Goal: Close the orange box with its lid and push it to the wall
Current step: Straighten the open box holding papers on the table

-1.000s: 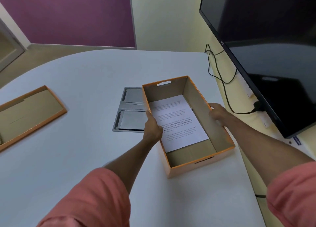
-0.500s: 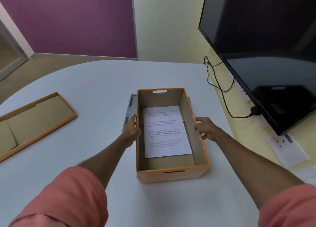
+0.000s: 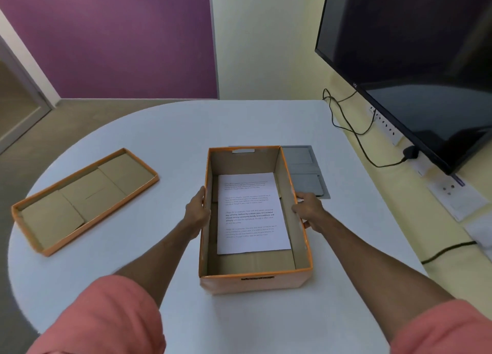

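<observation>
1. On the white table (image 3: 165,130), near its middle, the open orange box (image 3: 254,283) is seen standing upright with one short end toward the near edge.
2. A printed sheet of paper (image 3: 250,215) is laid flat on the box floor.
3. The left long wall is clasped by the left hand (image 3: 197,214), with the thumb resting at the rim.
4. The right long wall is clasped by the right hand (image 3: 308,211), its fingers wrapped on the outer face.
5. The lid (image 3: 80,199) is found well apart to the left, lying upside down on the table, untouched.
6. A grey floor-box panel (image 3: 306,172) set in the table is partly covered by the far right corner of the box.
7. A dark screen (image 3: 415,60) is mounted on the right wall.
</observation>
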The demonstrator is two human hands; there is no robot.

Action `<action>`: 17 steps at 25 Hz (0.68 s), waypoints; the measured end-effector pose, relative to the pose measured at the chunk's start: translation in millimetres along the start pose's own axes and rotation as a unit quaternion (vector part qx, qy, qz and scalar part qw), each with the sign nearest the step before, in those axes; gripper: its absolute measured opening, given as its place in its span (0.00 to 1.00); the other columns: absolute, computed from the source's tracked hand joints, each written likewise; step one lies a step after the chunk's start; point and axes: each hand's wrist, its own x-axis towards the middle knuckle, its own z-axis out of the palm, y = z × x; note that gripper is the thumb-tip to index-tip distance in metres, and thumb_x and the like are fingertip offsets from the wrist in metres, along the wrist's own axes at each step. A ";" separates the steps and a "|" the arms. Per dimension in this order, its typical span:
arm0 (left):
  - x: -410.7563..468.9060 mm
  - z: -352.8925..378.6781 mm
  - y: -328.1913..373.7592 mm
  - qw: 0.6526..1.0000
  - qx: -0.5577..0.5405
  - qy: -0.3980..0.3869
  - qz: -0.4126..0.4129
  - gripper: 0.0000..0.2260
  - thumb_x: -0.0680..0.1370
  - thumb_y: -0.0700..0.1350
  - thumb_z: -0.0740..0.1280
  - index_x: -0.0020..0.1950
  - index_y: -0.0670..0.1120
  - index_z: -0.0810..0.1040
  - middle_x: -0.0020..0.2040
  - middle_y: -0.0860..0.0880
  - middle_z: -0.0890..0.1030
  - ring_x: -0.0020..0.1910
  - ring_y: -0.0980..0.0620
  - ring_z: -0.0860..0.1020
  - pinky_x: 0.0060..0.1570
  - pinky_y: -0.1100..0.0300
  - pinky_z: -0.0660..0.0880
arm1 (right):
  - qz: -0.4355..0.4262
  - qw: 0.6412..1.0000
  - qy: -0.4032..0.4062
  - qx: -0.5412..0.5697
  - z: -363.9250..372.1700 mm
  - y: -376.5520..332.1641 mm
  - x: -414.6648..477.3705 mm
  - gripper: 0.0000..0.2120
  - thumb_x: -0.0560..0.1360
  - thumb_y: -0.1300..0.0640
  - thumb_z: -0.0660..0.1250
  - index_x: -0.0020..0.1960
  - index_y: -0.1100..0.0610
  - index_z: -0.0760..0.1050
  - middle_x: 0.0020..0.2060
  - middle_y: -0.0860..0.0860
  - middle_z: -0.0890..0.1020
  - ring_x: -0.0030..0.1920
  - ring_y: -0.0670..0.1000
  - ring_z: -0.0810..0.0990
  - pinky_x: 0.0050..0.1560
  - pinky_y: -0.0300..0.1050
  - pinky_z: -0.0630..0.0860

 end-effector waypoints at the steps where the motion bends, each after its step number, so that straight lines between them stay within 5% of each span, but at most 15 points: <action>1: -4.8 -4.4 -7.1 1.000 0.008 -0.005 -0.001 0.32 0.79 0.27 0.57 0.79 0.47 0.53 0.80 0.46 0.55 0.78 0.40 0.58 0.70 0.42 0.66 | 0.002 1.000 0.008 0.001 6.9 1.8 -10.3 0.19 0.73 0.69 0.62 0.63 0.59 0.77 0.44 0.56 0.81 0.40 0.55 0.77 0.35 0.41 0.73; 6: -21.8 -16.6 -33.5 0.999 0.012 -0.043 0.000 0.32 0.78 0.27 0.57 0.79 0.46 0.53 0.80 0.46 0.56 0.77 0.40 0.58 0.71 0.41 0.64 | 0.014 0.999 0.039 -0.014 30.4 16.9 -44.7 0.23 0.74 0.69 0.62 0.68 0.61 0.73 0.54 0.61 0.83 0.52 0.60 0.82 0.51 0.50 0.80; 17: -36.0 -3.0 -57.3 0.999 0.025 -0.040 0.005 0.33 0.77 0.27 0.58 0.79 0.47 0.54 0.80 0.46 0.56 0.77 0.40 0.59 0.70 0.40 0.66 | 0.020 0.997 0.037 -0.061 36.8 33.9 -61.4 0.25 0.76 0.69 0.62 0.73 0.61 0.67 0.61 0.61 0.80 0.58 0.61 0.80 0.53 0.49 0.78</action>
